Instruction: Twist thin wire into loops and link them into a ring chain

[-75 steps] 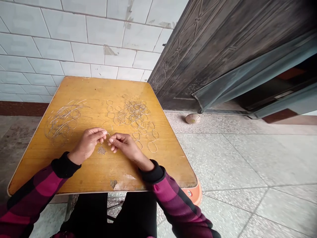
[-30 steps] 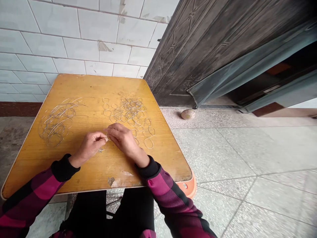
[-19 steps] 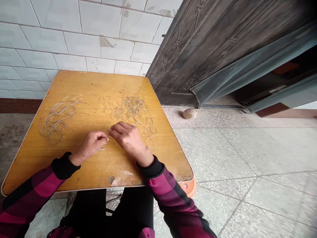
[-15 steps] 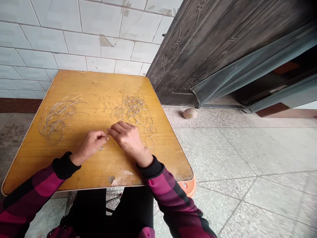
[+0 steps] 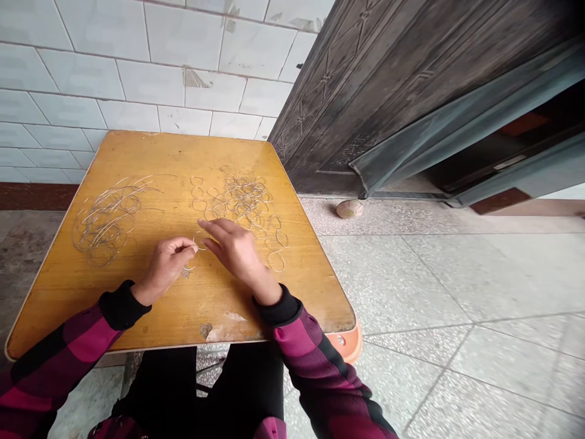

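Note:
Between thumb and forefinger, my left hand [image 5: 167, 265] pinches a thin wire [image 5: 189, 269]. Curved bits of this wire show above and below the fingertips, though the grip hides its middle. My right hand [image 5: 235, 249] is just to the right, thumb and fingers apart, with the wire near its fingertips; no hold on it is visible. Beyond the right hand lies a tangled heap of wire twisted into small rings [image 5: 247, 198]. To the far left rests a loose pile of long curved wires [image 5: 107, 213].
Both hands work over a yellow wooden table [image 5: 155, 332] with worn patches near its front edge. An orange stool [image 5: 351, 344] pokes out under the right corner. A white tiled wall [image 5: 183, 79] stands behind, a dark door [image 5: 329, 122] beside it. A ball [image 5: 350, 209] lies on the floor.
My right hand's thumb and fingers have spread apart, away from the left fingertips. More of the wire shows between the hands. The left hand keeps its pinch almost in place.

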Motion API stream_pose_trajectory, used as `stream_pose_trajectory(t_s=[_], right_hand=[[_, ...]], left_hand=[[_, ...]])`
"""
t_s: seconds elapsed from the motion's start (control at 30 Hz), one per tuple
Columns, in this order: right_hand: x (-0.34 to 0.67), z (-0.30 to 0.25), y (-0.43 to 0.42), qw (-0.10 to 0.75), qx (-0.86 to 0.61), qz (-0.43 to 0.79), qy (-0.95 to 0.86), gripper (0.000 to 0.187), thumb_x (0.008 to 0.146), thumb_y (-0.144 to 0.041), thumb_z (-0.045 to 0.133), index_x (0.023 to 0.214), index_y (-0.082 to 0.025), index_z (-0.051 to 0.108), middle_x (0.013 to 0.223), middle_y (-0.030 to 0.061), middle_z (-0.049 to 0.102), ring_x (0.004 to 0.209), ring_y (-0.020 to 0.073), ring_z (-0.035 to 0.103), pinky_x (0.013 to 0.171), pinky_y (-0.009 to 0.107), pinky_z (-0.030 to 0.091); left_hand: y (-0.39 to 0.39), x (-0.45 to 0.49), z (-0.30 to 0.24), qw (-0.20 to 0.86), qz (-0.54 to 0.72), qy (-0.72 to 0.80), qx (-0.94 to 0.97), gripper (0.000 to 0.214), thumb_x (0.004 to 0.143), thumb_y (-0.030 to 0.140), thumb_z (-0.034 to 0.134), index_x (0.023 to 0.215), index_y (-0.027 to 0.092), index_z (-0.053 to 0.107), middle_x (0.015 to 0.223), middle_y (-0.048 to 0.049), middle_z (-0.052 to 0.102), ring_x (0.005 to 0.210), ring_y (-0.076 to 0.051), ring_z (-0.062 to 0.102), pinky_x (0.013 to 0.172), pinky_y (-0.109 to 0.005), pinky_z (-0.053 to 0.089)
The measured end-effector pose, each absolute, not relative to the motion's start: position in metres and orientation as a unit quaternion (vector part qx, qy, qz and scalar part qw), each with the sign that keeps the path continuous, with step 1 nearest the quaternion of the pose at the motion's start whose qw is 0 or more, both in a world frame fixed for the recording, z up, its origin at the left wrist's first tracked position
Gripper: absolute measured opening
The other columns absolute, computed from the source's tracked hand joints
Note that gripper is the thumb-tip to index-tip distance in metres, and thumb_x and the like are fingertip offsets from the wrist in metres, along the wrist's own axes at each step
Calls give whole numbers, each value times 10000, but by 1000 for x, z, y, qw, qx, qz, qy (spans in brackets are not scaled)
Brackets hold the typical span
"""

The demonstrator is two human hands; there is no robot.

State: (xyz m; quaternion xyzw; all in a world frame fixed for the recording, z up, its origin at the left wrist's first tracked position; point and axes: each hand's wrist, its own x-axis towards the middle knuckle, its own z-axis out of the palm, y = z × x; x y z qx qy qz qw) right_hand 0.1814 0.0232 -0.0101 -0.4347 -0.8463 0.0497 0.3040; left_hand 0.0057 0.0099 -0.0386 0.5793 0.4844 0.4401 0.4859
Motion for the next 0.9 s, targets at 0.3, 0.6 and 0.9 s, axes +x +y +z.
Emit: stream_pose_trajectory(t_s=[0.3,0.6,0.9], right_hand=[[177,-16,24,379,-454,163,-790,214,895,-231,533,1025,-164,689,773,49,683,681,144,607,664,279,473],[170,-23,20,391,-475,141,-776,255,854,-150,489,978,-145,712,797,74,697,672,148,614,661,278,471],[171,-21,19,408,-491,215,-740,255,814,-134,535,1001,-122,707,681,32,667,600,125,586,617,255,456]], left_hand=[[8,4,-30,455,455,500,580,189,767,289,595,618,173,596,540,37,448,520,-103,381,503,-247,300],[13,4,-44,507,483,480,528,142,750,253,610,638,167,622,555,35,462,539,-96,397,525,-244,319],[13,5,-39,533,483,473,510,128,728,221,610,615,162,627,551,27,507,539,-93,422,540,-248,329]])
